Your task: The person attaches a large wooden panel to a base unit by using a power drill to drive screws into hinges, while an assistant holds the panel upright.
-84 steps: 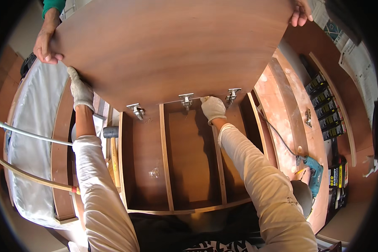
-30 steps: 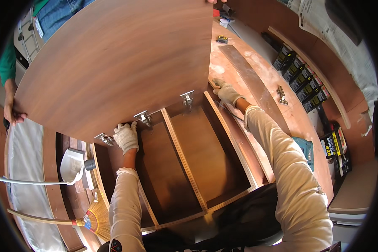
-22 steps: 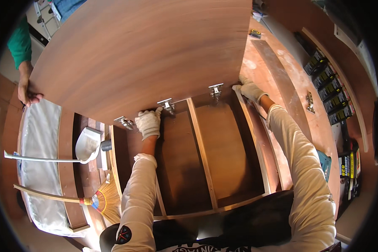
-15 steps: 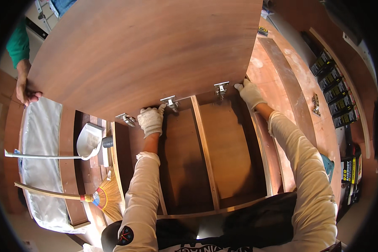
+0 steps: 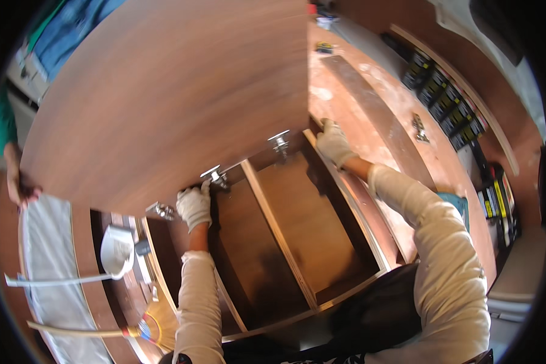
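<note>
Touching panel [image 5: 176, 103], left hand [image 5: 193, 207] between hinges [image 5: 215, 176]

- Bright light falls on the worktop [image 5: 370, 142] at right, paling its surface.
- Deep shadow fills much of the cabinet [image 5: 280, 239], with a warm lit patch and ragged dark edges in its right compartment.
- The metal hinges [image 5: 279, 146] glint; the silvery sheet [image 5: 54, 255] at left has a soft sheen.
- Blur smears the wooden panel [image 5: 170, 91].
- Fisheye distortion bends outer edges; black darkens the corners.

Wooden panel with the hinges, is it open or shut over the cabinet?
Open: the panel isn't closed over the cabinet, whose compartments show plainly.
</note>
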